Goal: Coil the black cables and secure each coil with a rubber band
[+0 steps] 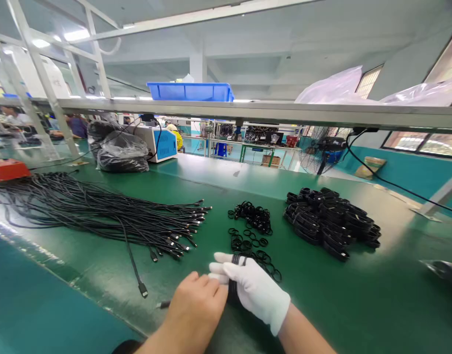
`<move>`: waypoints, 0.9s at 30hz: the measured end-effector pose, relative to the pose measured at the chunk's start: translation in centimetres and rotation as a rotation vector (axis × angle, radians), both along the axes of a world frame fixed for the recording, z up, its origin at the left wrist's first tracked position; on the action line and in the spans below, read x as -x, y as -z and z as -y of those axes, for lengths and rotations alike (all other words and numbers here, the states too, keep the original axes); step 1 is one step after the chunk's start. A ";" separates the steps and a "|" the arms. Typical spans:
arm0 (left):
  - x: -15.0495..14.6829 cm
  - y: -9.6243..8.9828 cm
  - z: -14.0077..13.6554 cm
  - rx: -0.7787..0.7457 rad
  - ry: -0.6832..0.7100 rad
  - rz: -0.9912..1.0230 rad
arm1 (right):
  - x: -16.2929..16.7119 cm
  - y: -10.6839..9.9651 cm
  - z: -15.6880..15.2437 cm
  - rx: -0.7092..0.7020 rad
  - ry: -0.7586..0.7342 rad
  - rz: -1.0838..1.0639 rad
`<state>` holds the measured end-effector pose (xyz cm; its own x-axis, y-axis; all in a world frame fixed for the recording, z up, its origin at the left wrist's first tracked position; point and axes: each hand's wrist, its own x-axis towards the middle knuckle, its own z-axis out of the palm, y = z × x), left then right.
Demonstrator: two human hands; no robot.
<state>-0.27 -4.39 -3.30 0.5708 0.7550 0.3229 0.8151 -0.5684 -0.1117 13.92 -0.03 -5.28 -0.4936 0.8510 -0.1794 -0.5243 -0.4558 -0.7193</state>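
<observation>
My right hand (257, 290), in a white glove, grips a black USB-type cable (232, 291) wound into a coil. Dark strands pass round its gloved fingers. Close against it, my bare left hand (198, 302) is closed with knuckles up at the coil's left side. A cable end (164, 305) with a plug pokes out to the left of that hand. Just beyond my right hand lie loose black rings (248, 241), with a denser heap of rings (253, 216) behind them. Part of the coil is hidden by my fingers.
Many straight black cables (111, 211) spread across the left of the green table (207, 179). Coiled cable bundles (331, 221) are piled at right. Behind stand a plastic-bagged bundle (122, 150) and a blue-white machine (163, 143). A shelf above holds a blue bin (191, 92).
</observation>
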 end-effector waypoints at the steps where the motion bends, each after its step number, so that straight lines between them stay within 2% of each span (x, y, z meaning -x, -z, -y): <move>1: 0.5 -0.9 -0.5 -0.012 0.046 -0.009 | 0.2 0.0 0.2 -0.011 -0.067 0.000; 3: 1.5 -2.9 -1.6 0.035 0.124 -0.022 | 0.5 -0.1 0.7 -0.033 -0.209 -0.033; 6: 2.5 -4.9 -3.3 0.212 0.201 0.010 | 0.7 -0.2 1.4 -0.025 -0.390 -0.095; 8: 2.8 -5.4 -4.2 0.325 0.212 0.061 | 0.7 0.0 1.7 0.010 -0.488 -0.085; 11: 3.1 -5.0 -5.1 0.421 0.263 0.140 | 0.7 0.6 1.9 0.056 -0.505 0.000; 13: 3.5 -4.5 -5.1 0.337 0.280 0.238 | 0.8 1.0 1.7 0.061 -0.454 0.033; 17: 3.7 -3.4 -4.1 -0.068 0.246 0.415 | 0.9 1.5 1.2 0.060 -0.383 -0.003; 18: 3.7 -3.3 -3.8 -0.112 0.281 0.399 | 0.9 1.6 1.0 0.058 -0.391 -0.028; 20: 3.4 -3.1 -3.3 -0.105 0.373 0.322 | 0.8 1.8 0.9 0.051 -0.424 -0.082; 22: 3.1 -3.2 -3.1 0.008 0.398 0.280 | 0.6 2.1 0.9 0.050 -0.466 -0.132; 23: 3.1 -3.3 -3.2 0.114 0.378 0.304 | 0.5 2.2 0.9 0.049 -0.493 -0.151; 27: 3.2 -3.2 -3.9 0.818 0.174 0.752 | 0.1 2.1 1.2 0.022 -0.598 -0.234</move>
